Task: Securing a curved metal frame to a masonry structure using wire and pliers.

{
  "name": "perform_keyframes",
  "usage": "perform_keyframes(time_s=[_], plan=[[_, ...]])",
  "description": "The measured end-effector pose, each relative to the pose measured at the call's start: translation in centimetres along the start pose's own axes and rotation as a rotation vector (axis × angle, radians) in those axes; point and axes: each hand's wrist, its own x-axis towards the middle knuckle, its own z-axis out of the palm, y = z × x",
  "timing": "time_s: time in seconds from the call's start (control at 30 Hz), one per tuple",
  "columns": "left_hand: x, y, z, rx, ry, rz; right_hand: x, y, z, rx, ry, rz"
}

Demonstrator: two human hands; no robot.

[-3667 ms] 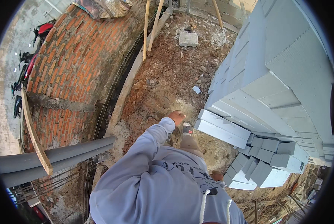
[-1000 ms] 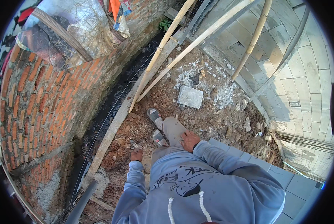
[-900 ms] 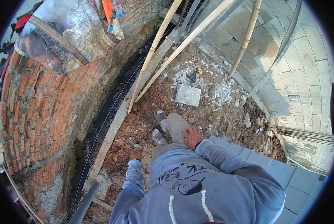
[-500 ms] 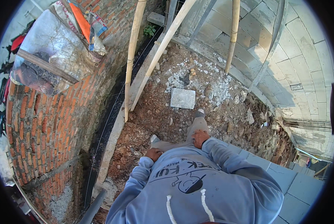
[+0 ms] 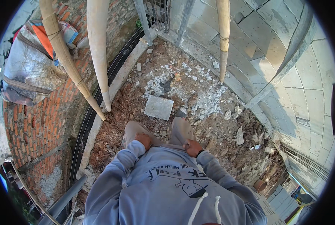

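Note:
My left hand [image 5: 143,141] lies on my left thigh with its fingers curled against the beige trousers [image 5: 134,129]. On the other thigh, my right hand [image 5: 193,147] is closed on the trouser cloth, and a dark band [image 5: 200,152] circles its wrist. No tool shows in either hand. Both knees are bent. A flat, pale grey block [image 5: 159,107] lies on the rubble ahead of my knees, apart from both hands. Beside it shows the tip of my right shoe [image 5: 181,112].
Bamboo poles [image 5: 99,56] lean at the left, and another pole [image 5: 223,45] stands near the grey block wall [image 5: 302,78]. White rubble [image 5: 208,99] covers the soil. A concrete edge [image 5: 117,88] borders a dark channel beside the brick wall [image 5: 36,131]. A clay pipe [image 5: 260,185] lies at right.
My view has shifted and turned, and my knees now show more bent. The poles appear larger and further left. Both hands stay on my thighs.

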Motion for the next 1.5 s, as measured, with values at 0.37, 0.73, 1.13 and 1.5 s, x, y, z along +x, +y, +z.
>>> perform_keyframes(time_s=[0.37,0.73,1.13,1.5], plan=[[3.3,4.9,-15.4,-0.376,0.007,-0.066,4.0,3.0,-10.1,0.249,-0.214,0.054],[32.5,-6.1,-23.7,-0.465,0.474,0.105,33.0,4.5,-14.9,0.016,-0.199,0.096],[45.5,-17.1,-31.6,-0.744,0.51,0.095,61.2,-5.0,-24.6,0.62,0.311,0.058],[48.8,-23.3,-34.2,-0.589,1.051,-0.189,81.1,-4.9,-26.9,0.641,0.25,-0.387]])
